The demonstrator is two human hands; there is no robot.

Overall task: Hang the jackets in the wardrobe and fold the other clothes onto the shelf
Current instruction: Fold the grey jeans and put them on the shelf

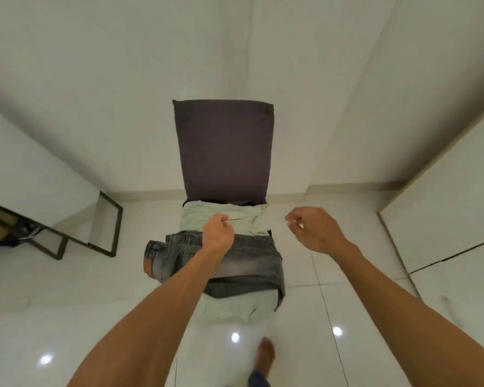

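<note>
A dark chair (224,146) stands against the white wall with clothes piled on its seat. Grey washed jeans (243,263) lie across a pale green garment (243,216), which also hangs over the seat's front edge. My left hand (217,233) hovers over the jeans at the pile's middle, fingers curled, with nothing visibly in it. My right hand (313,227) is in the air to the right of the chair, fingers loosely curled and apart, empty.
A black metal frame (106,227) of a low table stands at the left with clutter under it. White cabinet doors (444,208) run along the right. My bare foot (266,356) is on the glossy white tile floor in front of the chair.
</note>
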